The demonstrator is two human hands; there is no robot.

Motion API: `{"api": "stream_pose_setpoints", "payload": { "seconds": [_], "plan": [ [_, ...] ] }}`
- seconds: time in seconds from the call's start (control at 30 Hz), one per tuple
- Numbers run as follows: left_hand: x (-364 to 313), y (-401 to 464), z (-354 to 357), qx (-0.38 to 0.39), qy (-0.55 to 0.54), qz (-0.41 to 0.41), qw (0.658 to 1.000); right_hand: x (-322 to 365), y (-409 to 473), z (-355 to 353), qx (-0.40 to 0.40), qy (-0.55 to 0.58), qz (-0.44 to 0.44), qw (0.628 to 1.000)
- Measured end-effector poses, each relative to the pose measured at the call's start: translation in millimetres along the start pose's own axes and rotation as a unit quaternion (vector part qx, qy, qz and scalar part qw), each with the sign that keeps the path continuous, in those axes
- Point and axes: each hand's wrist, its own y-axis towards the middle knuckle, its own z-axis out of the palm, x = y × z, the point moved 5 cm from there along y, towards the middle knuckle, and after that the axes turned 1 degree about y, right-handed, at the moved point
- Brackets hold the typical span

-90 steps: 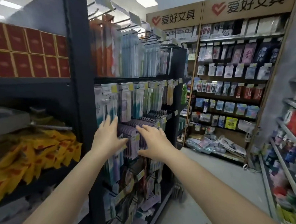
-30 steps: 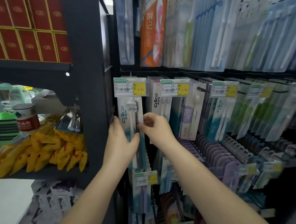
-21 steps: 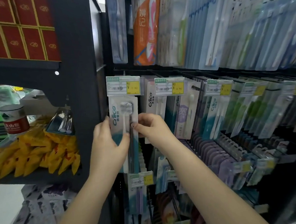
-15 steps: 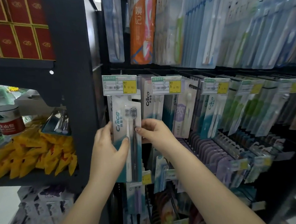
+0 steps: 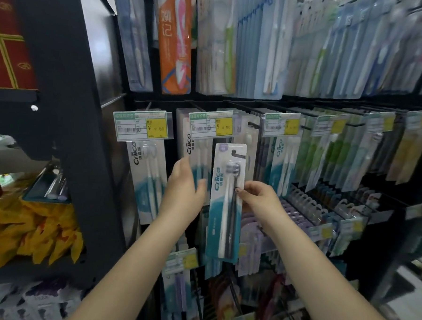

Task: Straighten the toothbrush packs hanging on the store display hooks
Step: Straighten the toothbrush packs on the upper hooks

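Lifted off its hook, the toothbrush pack point(image 5: 228, 200) is pinched by the right hand point(image 5: 258, 199); left hand point(image 5: 184, 190) released.

Taking the second price tag point(image 5: 211, 124) as landmark: directly below it the loose toothbrush pack point(image 5: 226, 203), pinched by the right hand point(image 5: 257, 197), stands in front of the hung packs and blocks that hook's front. Just left of the tag, the left hand point(image 5: 184, 188) lies against the hung Cnice pack point(image 5: 196, 160). Further left, a dark gap runs between pack columns, bounded by the black upright post point(image 5: 82, 142). Right of the tag, packs hang crowded edge to edge. Above it, the upper row's packs point(image 5: 260, 47) overhang.
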Motion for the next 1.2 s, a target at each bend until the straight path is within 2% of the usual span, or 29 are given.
{"api": "stream_pose_setpoints", "payload": {
  "seconds": [0.1,0.27,0.6,0.77,1.03,1.2],
  "plan": [
    [3,25,20,0.016,0.019,-0.054,0.998,-2,3,-9,-0.014,-0.003,-0.004,1.000],
    [18,52,29,-0.035,0.005,-0.097,0.995,-2,5,-13,-0.020,-0.015,-0.007,1.000],
    [23,58,30,-0.114,-0.048,-0.096,0.988,-4,4,-28,-0.036,-0.003,0.008,0.999],
    [21,53,32,-0.160,-0.087,-0.052,0.982,-3,2,-33,-0.033,0.011,0.008,0.999],
    [16,33,23,-0.179,-0.182,-0.041,0.966,-2,5,-37,-0.053,-0.013,0.012,0.998],
    [13,19,18,-0.156,-0.225,-0.027,0.961,-3,4,-39,-0.062,-0.034,0.014,0.997]
  ]
}}
